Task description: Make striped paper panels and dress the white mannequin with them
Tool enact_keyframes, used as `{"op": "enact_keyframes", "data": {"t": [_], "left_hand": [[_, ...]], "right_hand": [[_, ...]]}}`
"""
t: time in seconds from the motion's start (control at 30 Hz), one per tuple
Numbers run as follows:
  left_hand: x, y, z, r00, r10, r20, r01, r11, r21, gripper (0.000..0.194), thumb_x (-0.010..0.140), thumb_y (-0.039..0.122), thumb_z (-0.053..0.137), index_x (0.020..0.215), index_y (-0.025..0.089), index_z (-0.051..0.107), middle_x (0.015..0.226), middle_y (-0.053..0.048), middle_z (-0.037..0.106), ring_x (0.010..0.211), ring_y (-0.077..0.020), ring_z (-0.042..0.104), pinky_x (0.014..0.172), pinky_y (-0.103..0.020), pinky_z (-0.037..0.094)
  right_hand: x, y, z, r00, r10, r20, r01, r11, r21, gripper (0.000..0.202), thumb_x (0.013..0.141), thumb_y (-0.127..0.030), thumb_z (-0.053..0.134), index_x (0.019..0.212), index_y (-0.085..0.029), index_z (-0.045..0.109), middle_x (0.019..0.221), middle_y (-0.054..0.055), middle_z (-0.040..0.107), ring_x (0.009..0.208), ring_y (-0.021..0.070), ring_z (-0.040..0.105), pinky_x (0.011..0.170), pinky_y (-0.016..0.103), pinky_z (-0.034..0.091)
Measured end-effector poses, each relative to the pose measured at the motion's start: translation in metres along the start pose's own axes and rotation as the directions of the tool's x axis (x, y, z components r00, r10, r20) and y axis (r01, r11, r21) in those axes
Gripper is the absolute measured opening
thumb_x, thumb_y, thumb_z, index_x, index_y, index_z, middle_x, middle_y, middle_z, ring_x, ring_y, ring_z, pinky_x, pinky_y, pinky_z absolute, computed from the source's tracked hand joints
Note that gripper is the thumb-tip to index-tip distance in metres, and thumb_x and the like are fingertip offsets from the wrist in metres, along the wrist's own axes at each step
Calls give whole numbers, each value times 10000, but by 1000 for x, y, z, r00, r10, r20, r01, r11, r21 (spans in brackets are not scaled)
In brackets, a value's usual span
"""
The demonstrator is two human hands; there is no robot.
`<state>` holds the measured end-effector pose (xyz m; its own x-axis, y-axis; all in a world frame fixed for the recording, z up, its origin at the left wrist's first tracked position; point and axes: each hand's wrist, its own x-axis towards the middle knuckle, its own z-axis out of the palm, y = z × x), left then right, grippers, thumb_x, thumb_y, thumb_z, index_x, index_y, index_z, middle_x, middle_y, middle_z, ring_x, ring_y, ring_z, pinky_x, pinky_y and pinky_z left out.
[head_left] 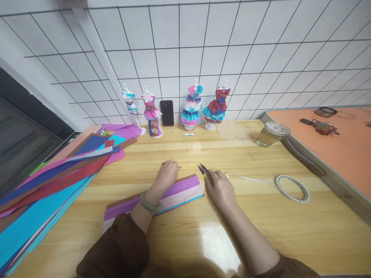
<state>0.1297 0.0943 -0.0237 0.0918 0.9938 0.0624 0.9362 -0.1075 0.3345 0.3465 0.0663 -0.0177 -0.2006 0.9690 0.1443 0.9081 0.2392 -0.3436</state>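
Note:
My right hand (223, 190) grips a pair of black thread snips (205, 172), the pointed blades aimed up and left just above the table. My left hand (168, 173) is closed, its knuckles upward; a tiny red bit shows at its right side, but what the fingers hold is hidden. Under my left wrist lies a layered strip of fabric or paper (181, 196) in brown, purple, pale pink and blue. A roll of white tape (292, 188) lies to the right, its loose end stretching toward my right hand.
Coloured sheets and strips (58, 193) are piled at the left. Along the tiled wall stand several small dressed mannequins (191, 108) and a phone (167, 113). A tiny bow (189, 134), a clear disc (233, 132), a lidded glass (269, 135) and keys (323, 126) lie farther back.

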Motion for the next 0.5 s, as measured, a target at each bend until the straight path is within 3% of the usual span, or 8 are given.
{"op": "enact_keyframes", "data": {"t": [0.13,0.2,0.27,0.33,0.43,0.5], "left_hand": [[-1,11,-13,998,-9,55,28,930,-366,228,837,284,430,705,152,560,719,-30,568,707,-151,509,682,-274,371],[-4,22,-21,984,47,172,73,773,-630,254,829,345,441,703,148,543,651,5,512,616,-117,458,604,-247,350],[-8,32,-27,942,156,297,162,562,-811,266,803,389,485,726,141,541,630,22,473,574,-93,419,573,-233,330],[-12,41,-29,876,275,397,279,384,-880,271,766,400,547,743,130,550,635,21,466,568,-81,408,572,-231,323],[-16,48,-27,775,402,488,453,187,-872,244,708,345,636,730,112,565,647,9,477,573,-73,420,581,-234,324],[-17,49,-24,750,434,500,524,72,-849,215,684,285,670,753,101,580,676,-1,497,587,-70,441,595,-234,331]], "right_hand": [[1,2,1,993,-63,-95,69,996,60,304,845,-276,440,1096,-159,565,926,106,575,888,230,510,776,345,415],[1,0,0,974,-117,-193,151,974,171,310,844,-292,454,1107,-171,564,969,111,576,926,238,503,820,382,410],[1,-4,-2,950,-167,-264,255,903,345,317,845,-307,470,1130,-197,552,1008,104,575,959,227,508,837,389,416],[-1,-9,-5,938,-208,-278,329,787,523,332,842,-312,491,1158,-218,535,996,88,578,938,203,529,816,372,439],[-2,-14,-9,942,-223,-249,335,637,695,356,825,-299,534,1174,-229,533,909,60,578,832,166,557,746,331,470],[-3,-15,-10,950,-203,-239,313,591,743,295,808,-289,562,1095,-236,598,880,50,577,810,158,564,731,321,474]]}}
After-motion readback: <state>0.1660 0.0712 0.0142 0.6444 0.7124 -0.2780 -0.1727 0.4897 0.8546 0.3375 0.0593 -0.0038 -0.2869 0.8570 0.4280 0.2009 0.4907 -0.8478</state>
